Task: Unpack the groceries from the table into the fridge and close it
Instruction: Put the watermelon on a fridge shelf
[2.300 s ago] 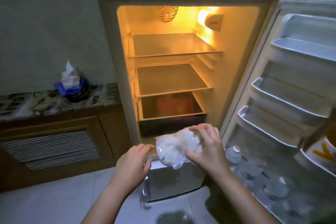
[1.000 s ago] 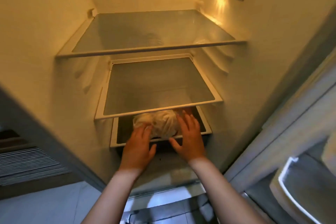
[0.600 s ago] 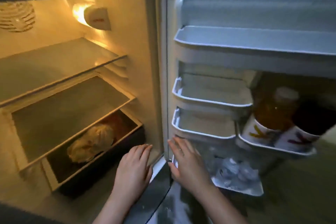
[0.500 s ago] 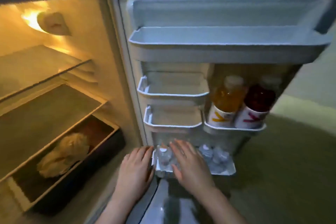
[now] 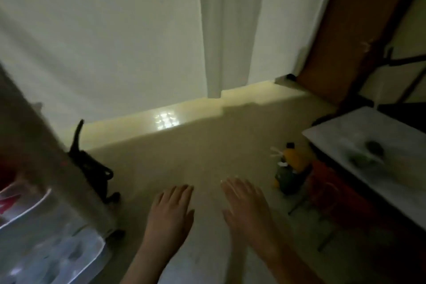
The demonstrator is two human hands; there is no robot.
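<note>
My left hand (image 5: 169,212) and my right hand (image 5: 247,206) hover empty over the pale floor, palms down, fingers spread. The open fridge door (image 5: 43,191) shows only at the left edge, with its bottom rack of small water bottles (image 5: 60,253) and a red-labelled bottle (image 5: 5,193) above. The white table (image 5: 341,136) stands at the right edge with blurred green groceries (image 5: 366,154) on it. The fridge interior is out of view.
A dark cat (image 5: 92,168) stands by the outer edge of the fridge door. Yellow and green bottles (image 5: 290,168) sit on the floor beside a red stool (image 5: 334,193) under the table. White curtains (image 5: 219,30) hang ahead, and a brown wooden panel (image 5: 345,30) is on the right.
The white bag went into the fridge's bottom drawer and my hands came away empty. The view has swung right from the fridge interior, past the door, to the floor and table.
</note>
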